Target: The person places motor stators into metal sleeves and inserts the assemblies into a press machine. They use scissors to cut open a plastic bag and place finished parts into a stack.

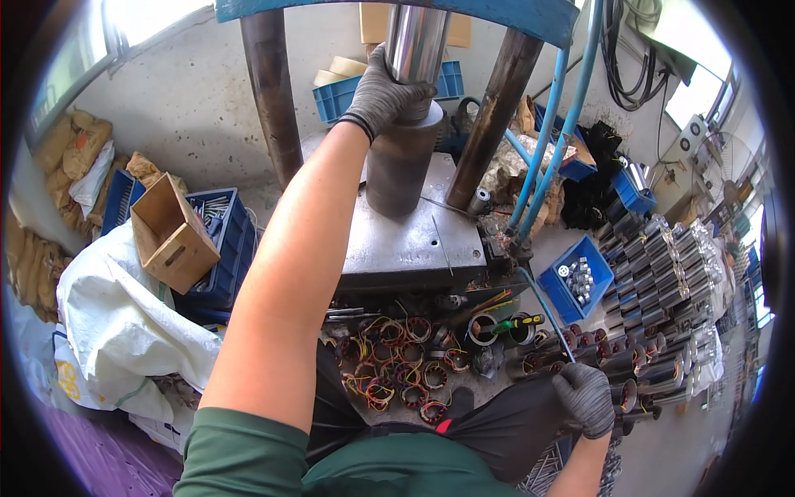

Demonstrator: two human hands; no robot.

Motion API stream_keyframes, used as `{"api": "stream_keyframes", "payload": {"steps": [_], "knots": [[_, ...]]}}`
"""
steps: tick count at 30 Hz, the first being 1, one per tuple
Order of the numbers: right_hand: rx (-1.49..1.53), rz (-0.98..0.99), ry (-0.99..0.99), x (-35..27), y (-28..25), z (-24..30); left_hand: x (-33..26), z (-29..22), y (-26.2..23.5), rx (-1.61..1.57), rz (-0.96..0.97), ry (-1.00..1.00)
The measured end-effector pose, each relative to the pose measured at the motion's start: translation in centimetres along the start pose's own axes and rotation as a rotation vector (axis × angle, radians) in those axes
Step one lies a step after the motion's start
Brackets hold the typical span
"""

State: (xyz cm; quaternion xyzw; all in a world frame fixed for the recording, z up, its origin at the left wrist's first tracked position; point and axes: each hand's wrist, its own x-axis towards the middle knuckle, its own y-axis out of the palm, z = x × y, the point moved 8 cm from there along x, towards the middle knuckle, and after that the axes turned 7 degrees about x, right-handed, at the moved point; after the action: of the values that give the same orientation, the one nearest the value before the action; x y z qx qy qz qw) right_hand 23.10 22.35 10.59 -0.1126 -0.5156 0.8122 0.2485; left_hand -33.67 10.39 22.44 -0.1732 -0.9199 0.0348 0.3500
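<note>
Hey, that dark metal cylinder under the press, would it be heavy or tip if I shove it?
The dark cylinder looks like thick steel, so probably heavy. It stands upright on the flat press plate, broad-based, so likely slides rather than tips. The left hand grips its top.

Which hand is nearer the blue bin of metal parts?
Right. The right hand is just below the blue bin, gripping a thin rod; the left hand is far up-left on the press cylinder.
</note>
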Motion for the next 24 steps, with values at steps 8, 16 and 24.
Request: {"api": "stream_keyframes", "payload": {"steps": [8, 16, 24], "knots": [[0.01, -0.036, 0.003, 0.1, -0.6, 0.4, 0.4, 1.3, 0.2, -0.142, 0.05, -0.054], [0.03, -0.067, 0.002, 0.1, -0.6, 0.0, -0.1, 0.7, 0.0, -0.103, 0.068, -0.083], [-0.014, 0.031, -0.027, 0.3, -0.7, 0.2, 0.0, 1.1, -0.1, -0.045, 0.064, -0.104]]}}
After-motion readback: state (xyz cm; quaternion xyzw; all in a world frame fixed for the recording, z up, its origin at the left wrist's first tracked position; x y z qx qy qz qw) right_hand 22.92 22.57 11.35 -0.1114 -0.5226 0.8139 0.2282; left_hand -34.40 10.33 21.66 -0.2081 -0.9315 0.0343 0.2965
